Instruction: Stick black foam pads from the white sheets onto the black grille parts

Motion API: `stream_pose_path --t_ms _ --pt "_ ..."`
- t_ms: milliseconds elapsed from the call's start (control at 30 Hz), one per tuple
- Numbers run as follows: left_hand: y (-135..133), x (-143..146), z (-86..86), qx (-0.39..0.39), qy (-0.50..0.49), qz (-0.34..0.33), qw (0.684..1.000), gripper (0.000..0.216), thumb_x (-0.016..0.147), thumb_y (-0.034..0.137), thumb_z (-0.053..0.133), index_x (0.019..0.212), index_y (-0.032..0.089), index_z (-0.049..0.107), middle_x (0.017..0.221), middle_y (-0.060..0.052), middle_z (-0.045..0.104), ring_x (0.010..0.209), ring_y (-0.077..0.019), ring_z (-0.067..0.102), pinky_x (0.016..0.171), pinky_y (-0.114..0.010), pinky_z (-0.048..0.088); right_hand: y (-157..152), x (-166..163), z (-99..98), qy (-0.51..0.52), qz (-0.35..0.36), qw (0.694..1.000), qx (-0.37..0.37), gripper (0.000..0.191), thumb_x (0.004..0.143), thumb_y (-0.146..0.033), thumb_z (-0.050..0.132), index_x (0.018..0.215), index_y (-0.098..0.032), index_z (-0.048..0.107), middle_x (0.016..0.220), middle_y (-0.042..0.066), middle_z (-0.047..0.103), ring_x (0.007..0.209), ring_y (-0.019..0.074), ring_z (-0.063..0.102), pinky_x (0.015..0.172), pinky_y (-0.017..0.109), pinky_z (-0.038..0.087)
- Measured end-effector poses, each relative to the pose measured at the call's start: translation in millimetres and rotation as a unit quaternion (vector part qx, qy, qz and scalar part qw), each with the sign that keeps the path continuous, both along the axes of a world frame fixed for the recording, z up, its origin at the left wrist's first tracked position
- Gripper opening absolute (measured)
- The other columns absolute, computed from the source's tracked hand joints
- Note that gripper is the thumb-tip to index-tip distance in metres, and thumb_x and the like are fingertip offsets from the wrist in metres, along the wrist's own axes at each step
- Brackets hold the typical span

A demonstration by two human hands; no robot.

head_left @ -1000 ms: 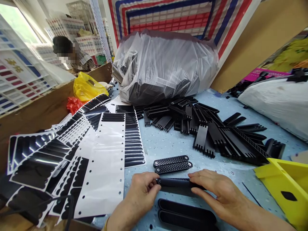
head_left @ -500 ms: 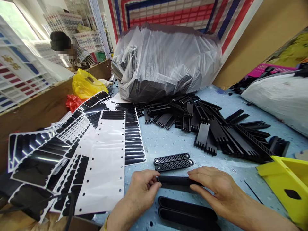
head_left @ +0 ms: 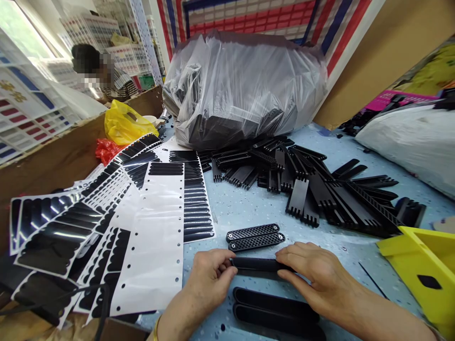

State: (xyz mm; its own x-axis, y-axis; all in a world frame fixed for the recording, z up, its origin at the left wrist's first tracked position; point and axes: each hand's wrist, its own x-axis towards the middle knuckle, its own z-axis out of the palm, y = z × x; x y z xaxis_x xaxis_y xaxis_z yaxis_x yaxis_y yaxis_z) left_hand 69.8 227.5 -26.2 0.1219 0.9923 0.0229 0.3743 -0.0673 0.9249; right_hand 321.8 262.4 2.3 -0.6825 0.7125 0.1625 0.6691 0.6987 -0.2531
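Note:
My left hand (head_left: 214, 277) pinches the left end of a slim black plastic bar (head_left: 256, 264) with rounded ends. On its right end lie the closed fingers of my right hand (head_left: 313, 270), thumb below and fingers above, hiding that end. The bar is level, just over the blue speckled table. Behind it rests a pair of black bars with a diamond-patterned face (head_left: 256, 237) and a screw at each end. Nearer to me, two smooth black bars (head_left: 277, 312) lie side by side, partly under my right forearm.
Sheets of black stickers (head_left: 53, 237) and a mostly peeled white backing sheet (head_left: 152, 237) cover the left. A heap of black slotted parts (head_left: 313, 189) lies behind, before a large plastic bag (head_left: 249, 90). A yellow bin (head_left: 426, 270) stands right. Another person (head_left: 106, 80) is at far left.
The whole view has shifted very slightly. Both hands keep nearly the same hold on the black bar, and nothing else has visibly moved.

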Motion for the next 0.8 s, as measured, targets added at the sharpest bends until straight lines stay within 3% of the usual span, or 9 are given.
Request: stream_pose_path --t_ms 267,433,800 --pt "0 1 3.5 -0.041 -0.008 0.003 0.999 0.035 0.074 0.027 0.055 0.097 0.011 0.077 0.067 -0.008 0.07 0.057 -0.017 0.062 0.055 -0.028 0.051 -1 -2 -0.4 -0.006 -0.014 0.999 -0.035 0.016 0.087 -0.012 0.054 0.08 -0.019 0.067 0.079 0.007 0.07 0.071 0.0247 0.062 0.068 0.038 0.044" --pt "2 0 10.1 -0.097 -0.023 -0.007 0.995 0.036 0.082 0.037 0.05 0.091 0.014 0.076 0.054 -0.003 0.062 0.052 -0.0172 0.06 0.054 -0.029 0.047 -3 -5 5.5 -0.022 -0.031 0.997 -0.06 0.016 0.087 -0.011 0.055 0.081 -0.019 0.067 0.081 0.007 0.069 0.074 0.0241 0.061 0.071 0.038 0.042" --pt "9 7 6.1 -0.177 -0.1 0.048 0.978 0.03 0.066 0.041 0.058 0.078 0.015 0.069 0.05 0.002 0.056 0.048 -0.0158 0.06 0.047 -0.025 0.04 -4 -9 10.9 -0.024 -0.059 0.994 -0.088 0.015 0.084 -0.01 0.058 0.08 -0.018 0.07 0.082 0.006 0.071 0.077 0.0254 0.063 0.072 0.039 0.044"
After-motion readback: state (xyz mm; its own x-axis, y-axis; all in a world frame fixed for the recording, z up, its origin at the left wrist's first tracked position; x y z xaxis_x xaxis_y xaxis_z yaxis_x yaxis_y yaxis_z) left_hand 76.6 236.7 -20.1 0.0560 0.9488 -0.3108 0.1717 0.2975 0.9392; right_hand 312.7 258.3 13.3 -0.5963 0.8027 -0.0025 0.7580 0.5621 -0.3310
